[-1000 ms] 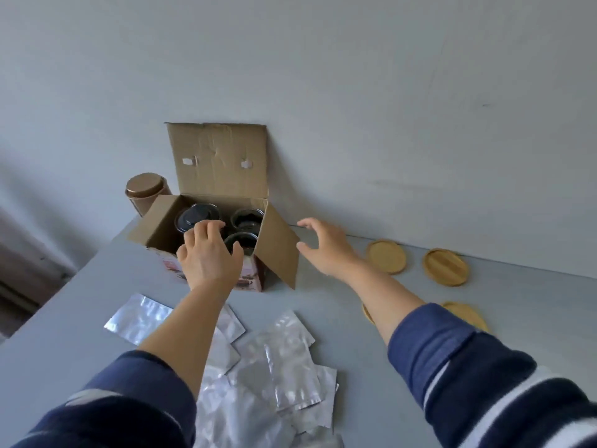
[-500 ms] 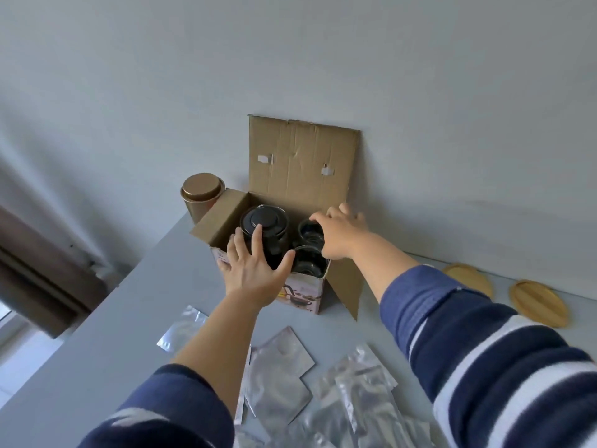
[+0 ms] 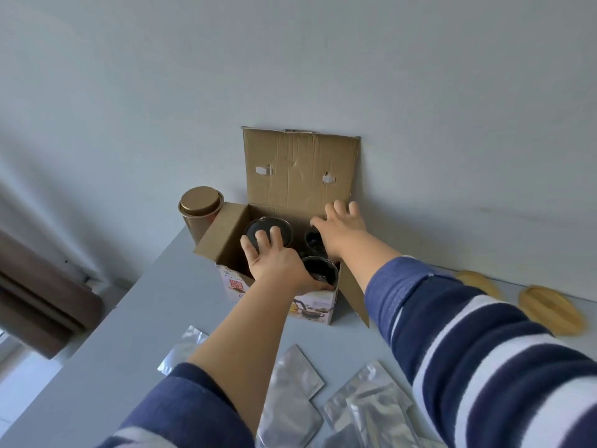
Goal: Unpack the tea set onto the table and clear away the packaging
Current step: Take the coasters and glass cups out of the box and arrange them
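Grey table [image 3: 135, 344], cardboard box [image 3: 300, 189], gold canister [image 3: 200, 211], foil pouches [image 3: 290, 396], wooden coasters [image 3: 549, 310]

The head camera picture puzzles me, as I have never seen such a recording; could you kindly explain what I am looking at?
There is no machine here. A person wears a wide-angle camera on the head, so you look down along both arms. The left hand and right hand reach into an open cardboard box that stands on a grey table against the wall. Inside are dark pieces of the tea set: a round lid under the left fingertips and a cup beside that hand. Whether either hand grips anything yet, I cannot tell. Left of the box stands a gold tin. Wooden coasters lie to the right, and silver foil bags lie in front.
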Available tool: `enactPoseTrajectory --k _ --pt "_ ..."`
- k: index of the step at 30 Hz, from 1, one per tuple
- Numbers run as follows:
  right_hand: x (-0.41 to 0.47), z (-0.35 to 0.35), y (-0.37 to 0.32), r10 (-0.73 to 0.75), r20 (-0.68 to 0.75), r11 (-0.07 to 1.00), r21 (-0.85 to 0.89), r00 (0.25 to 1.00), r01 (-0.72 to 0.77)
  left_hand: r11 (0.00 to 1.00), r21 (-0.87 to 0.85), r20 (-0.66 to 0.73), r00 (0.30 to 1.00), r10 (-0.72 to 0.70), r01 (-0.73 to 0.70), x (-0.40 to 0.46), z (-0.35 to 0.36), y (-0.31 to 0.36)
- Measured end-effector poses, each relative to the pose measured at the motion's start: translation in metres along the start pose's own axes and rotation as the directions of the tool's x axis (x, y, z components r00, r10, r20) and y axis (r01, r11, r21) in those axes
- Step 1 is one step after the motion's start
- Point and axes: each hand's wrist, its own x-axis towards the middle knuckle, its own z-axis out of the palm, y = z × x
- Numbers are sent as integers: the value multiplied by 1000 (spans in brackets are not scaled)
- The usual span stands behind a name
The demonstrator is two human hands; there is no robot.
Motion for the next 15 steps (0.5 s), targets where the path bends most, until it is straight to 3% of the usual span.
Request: enactPoseTrajectory --k 2,5,12,15 --pt "0 -1 1 -7 -50 999 40 999 9 1000 8 66 998 -5 5 6 -2 -1" --pt "-2 -7 7 -25 -126 990 136 992 42 999 -35 54 998 20 -18 8 -1 -2" --pt "-17 -22 31 20 -157 856 514 987 64 983 -178 -128 991 29 -52 -4 11 -6" --pt "-32 -21 46 86 -189 732 678 978 67 967 -246 -219 976 13 -69 -12 10 -5"
